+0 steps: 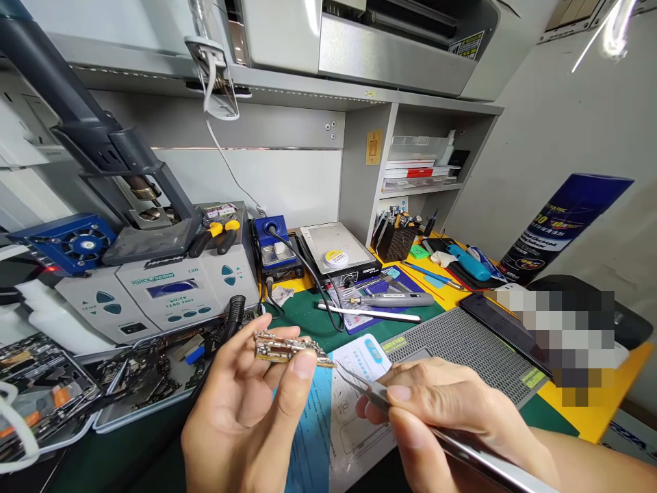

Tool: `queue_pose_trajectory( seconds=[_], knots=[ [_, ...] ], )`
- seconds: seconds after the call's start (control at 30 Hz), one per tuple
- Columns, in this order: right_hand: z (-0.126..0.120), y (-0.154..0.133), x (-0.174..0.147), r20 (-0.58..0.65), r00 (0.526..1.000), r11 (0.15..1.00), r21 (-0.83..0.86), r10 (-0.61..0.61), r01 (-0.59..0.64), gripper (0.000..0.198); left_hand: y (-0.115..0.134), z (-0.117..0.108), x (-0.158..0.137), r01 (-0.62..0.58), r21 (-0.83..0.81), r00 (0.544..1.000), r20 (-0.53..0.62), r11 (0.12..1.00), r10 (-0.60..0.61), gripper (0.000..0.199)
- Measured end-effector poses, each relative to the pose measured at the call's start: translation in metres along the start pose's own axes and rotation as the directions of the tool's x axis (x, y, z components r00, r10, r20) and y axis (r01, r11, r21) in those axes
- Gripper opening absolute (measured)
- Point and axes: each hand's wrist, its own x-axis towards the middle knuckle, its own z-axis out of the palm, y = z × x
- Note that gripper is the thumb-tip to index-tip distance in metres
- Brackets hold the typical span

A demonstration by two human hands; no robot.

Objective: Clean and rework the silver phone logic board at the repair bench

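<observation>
Between the thumb and fingers of my left hand (251, 418) is a small circuit board (280, 350), tilted, with many tiny parts along its face. My right hand (436, 411) grips a pair of metal tweezers (377, 396) whose thin, bent tips reach the board's right end. Whether the tips touch the board I cannot tell. Below both hands lies a printed leaflet (354, 438), white and light blue, on the green mat (302, 308).
Left stand a grey rework station (169, 294) and trays of loose boards (159, 370). Behind the hands are a soldering station (277, 250), a hot plate (336, 243), a toothbrush (380, 314) and a pen-like tool (400, 300). A phone (503, 332) and a blue spray can (564, 226) stand right.
</observation>
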Motion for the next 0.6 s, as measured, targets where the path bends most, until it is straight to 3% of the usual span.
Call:
queue_pose_trajectory(
  seconds=[0.13, 0.23, 0.33, 0.4, 0.47, 0.53, 0.6],
  knots=[
    [0.003, -0.001, -0.002, -0.062, 0.998, 1.000, 0.011, 0.024, -0.024, 0.034, 0.001, 0.000, -0.001, 0.002, 0.001, 1.000, -0.006, 1.000, -0.002, 0.065],
    [0.001, -0.002, -0.001, 0.034, 0.998, 0.999, 0.011, 0.045, -0.046, 0.032, 0.001, 0.000, 0.000, 0.006, -0.001, 1.000, -0.011, 1.000, -0.006, 0.064],
    [-0.005, -0.005, 0.007, 0.038, 0.998, 0.998, -0.036, 0.056, -0.054, 0.029, 0.000, 0.000, 0.000, 0.005, -0.006, 1.000, -0.004, 1.000, -0.005, 0.062],
    [-0.012, -0.009, 0.017, 0.168, 0.983, 0.993, -0.101, 0.078, -0.061, 0.031, 0.000, 0.000, 0.001, 0.009, -0.004, 1.000, 0.000, 1.000, -0.009, 0.062],
    [-0.017, -0.012, 0.026, 0.397, 0.906, 0.982, -0.169, 0.145, -0.083, 0.028, 0.000, 0.000, 0.001, 0.016, -0.005, 1.000, -0.002, 1.000, -0.016, 0.062],
    [-0.020, -0.014, 0.029, 0.406, 0.896, 0.975, -0.192, 0.179, -0.108, 0.023, 0.000, 0.001, 0.001, 0.029, -0.018, 1.000, -0.006, 0.999, -0.030, 0.062],
    [-0.020, -0.014, 0.026, 0.306, 0.935, 0.975, -0.180, 0.181, -0.130, 0.021, 0.000, 0.002, 0.001, 0.046, -0.037, 0.999, -0.001, 0.998, -0.046, 0.061]
  ],
)
